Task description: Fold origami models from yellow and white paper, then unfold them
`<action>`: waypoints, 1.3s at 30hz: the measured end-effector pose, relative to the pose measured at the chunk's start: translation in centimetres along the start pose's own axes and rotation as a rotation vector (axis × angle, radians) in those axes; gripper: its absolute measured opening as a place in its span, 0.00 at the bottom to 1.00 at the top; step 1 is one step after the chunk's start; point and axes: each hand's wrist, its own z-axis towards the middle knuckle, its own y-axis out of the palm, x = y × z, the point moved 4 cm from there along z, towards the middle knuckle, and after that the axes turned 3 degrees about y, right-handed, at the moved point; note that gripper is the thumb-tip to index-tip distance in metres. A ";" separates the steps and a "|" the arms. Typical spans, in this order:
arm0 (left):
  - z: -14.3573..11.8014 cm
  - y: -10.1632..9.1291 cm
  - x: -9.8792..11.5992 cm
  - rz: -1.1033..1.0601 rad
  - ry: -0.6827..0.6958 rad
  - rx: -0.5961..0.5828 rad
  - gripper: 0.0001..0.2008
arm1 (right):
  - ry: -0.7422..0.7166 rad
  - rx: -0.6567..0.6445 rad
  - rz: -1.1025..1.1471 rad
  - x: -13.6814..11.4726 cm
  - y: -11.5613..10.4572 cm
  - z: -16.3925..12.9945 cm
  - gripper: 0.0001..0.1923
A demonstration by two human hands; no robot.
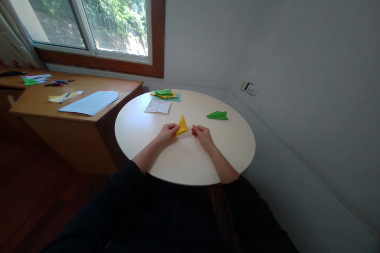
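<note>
We sit at the round white table [184,158] with both hands out on it. Our left hand [169,131] has its fingers closed on the folded yellow paper [182,126], which lies on the table near its middle, one corner pointing away from us. Our right hand [202,133] rests on the table just beside the yellow paper, fingers curled together; whether they pinch anything we cannot tell. A folded green paper [217,115] lies on the table beyond our right hand. A creased white sheet [158,106] lies on the table's far left part, and a small stack of coloured papers [166,94] sits at the table's far edge.
</note>
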 end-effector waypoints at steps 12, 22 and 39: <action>0.3 -0.3 0.3 -0.547 -0.158 -0.025 0.02 | 0.007 0.012 -0.018 -0.4 -0.1 -0.2 0.20; 0.3 -0.2 0.0 -0.551 -0.249 -0.084 0.06 | 0.003 -0.008 -0.035 -0.3 -0.1 -0.2 0.17; -0.9 1.4 -0.1 -0.345 -0.190 -0.333 0.15 | -0.063 -0.248 -0.048 -0.8 1.1 -0.7 0.19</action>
